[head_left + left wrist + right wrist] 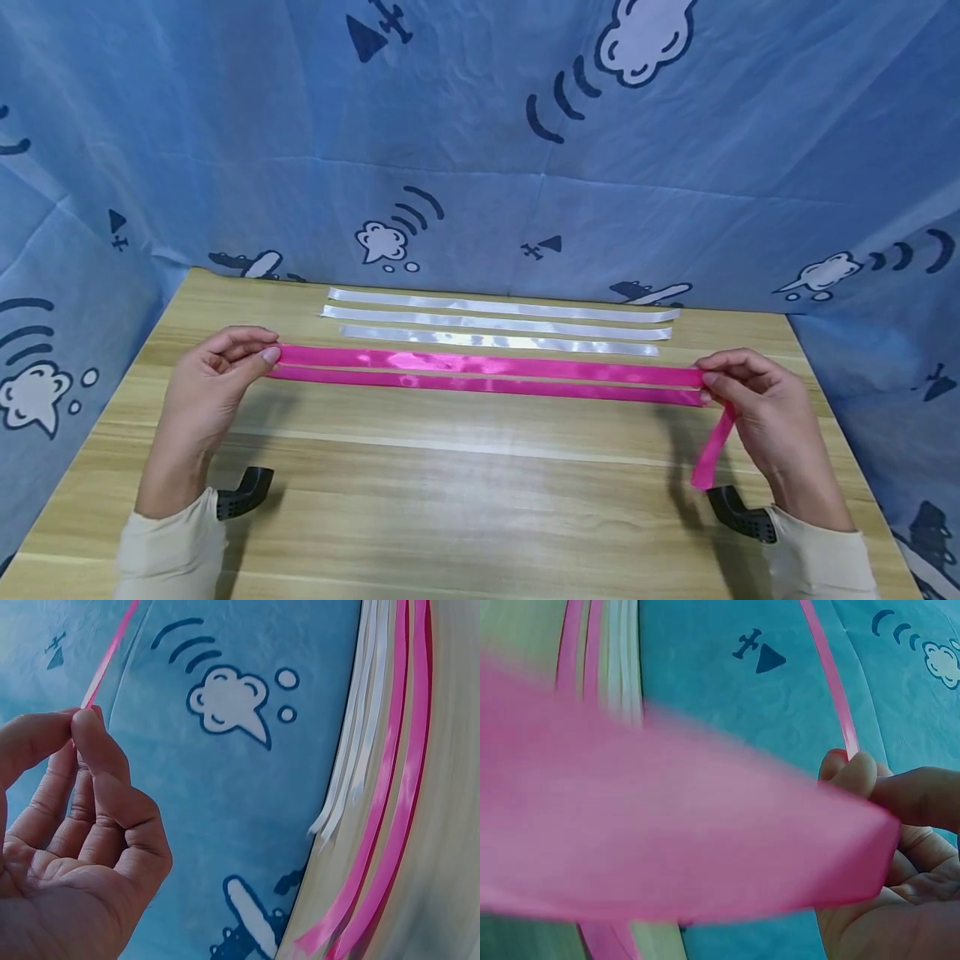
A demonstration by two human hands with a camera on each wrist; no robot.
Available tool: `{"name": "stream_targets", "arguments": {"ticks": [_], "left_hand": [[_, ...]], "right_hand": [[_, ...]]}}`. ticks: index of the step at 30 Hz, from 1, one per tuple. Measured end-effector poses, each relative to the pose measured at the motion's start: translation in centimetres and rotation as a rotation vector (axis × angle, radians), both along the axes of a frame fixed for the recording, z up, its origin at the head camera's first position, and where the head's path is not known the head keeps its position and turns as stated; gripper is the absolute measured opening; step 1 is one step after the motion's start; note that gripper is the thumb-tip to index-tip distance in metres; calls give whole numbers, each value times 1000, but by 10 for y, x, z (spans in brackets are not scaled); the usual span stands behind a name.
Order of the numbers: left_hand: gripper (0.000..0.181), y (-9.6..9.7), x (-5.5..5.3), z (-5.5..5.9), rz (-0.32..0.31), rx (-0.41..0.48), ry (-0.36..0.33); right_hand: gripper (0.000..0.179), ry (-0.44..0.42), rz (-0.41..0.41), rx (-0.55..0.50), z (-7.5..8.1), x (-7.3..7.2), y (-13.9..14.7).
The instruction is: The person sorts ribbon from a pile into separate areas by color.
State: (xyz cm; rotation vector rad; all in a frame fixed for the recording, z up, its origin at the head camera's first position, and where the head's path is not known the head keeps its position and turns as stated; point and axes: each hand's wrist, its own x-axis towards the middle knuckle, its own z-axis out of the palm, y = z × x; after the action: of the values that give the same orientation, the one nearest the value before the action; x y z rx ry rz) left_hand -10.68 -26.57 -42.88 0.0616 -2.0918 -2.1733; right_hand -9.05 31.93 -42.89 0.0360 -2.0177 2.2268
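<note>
A pink satin ribbon (487, 364) is stretched level between the two hands above the table. My left hand (213, 375) pinches one end between thumb and forefinger. My right hand (761, 408) pinches it near the other end, and a short loose tail (712, 450) hangs below those fingers. In the left wrist view, two more pink ribbons (411, 780) lie side by side on the table; in the head view one shows just below the held ribbon, which seems to cover the other. The tail looms blurred across the right wrist view, hiding part of the right hand (922, 855).
Three white ribbons (498, 322) lie parallel near the back edge of the wooden table (465, 500). A blue printed cloth (465, 117) hangs behind the table and along both sides. Black camera mounts (246, 493) stick out at both wrists.
</note>
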Motion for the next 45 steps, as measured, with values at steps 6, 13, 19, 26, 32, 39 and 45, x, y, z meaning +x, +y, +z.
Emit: {"name": "stream_targets", "arguments": {"ticks": [6, 13, 19, 26, 32, 39, 45], "left_hand": [[18, -14, 3, 0, 27, 103, 47], [22, -29, 6, -2, 58, 190, 85], [21, -37, 6, -5, 114, 209, 49], [20, -45, 5, -10, 165, 240, 1], [20, -54, 5, -16, 159, 266, -19], [20, -61, 5, -27, 128, 227, -52], [18, -66, 5, -34, 107, 116, -108]], "right_hand": [[19, -16, -43, 69, 1, 3, 5], [22, -37, -49, 38, -1, 4, 13], [27, -51, -60, 22, -3, 3, 17], [24, -82, -69, -10, -4, 5, 23], [25, -124, -94, -5, -9, 5, 28], [26, -164, -107, 4, -16, 4, 31], [24, -214, -136, 82, -20, 3, 33]]}}
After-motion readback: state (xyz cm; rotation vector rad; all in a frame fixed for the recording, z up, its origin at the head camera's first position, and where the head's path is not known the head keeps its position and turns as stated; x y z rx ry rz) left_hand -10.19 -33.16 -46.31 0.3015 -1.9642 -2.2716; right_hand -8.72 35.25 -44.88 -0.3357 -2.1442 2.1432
